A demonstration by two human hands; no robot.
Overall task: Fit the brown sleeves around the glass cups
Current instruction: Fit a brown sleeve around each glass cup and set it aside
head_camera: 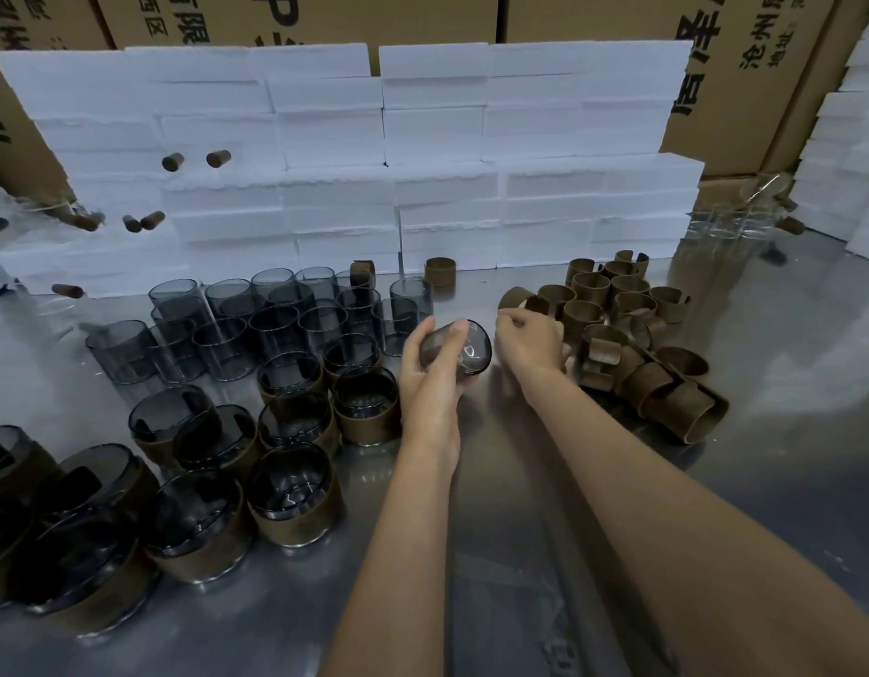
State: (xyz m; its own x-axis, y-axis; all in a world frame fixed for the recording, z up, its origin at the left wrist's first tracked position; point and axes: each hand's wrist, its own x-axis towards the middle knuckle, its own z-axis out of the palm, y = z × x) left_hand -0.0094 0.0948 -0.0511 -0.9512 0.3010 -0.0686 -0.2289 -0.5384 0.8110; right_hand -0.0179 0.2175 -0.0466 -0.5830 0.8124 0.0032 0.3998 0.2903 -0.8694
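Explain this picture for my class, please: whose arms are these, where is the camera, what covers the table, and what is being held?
There is no machine here. The single picture comes from a camera worn on a person's head, looking down at their own two hands. The left hand grips a dark glass cup tilted on its side. The right hand reaches into a pile of loose brown sleeves and seems to pinch one. On the metal table, bare glass cups stand further back on the left, and cups already wearing sleeves stand nearer. White foam blocks are stacked behind.
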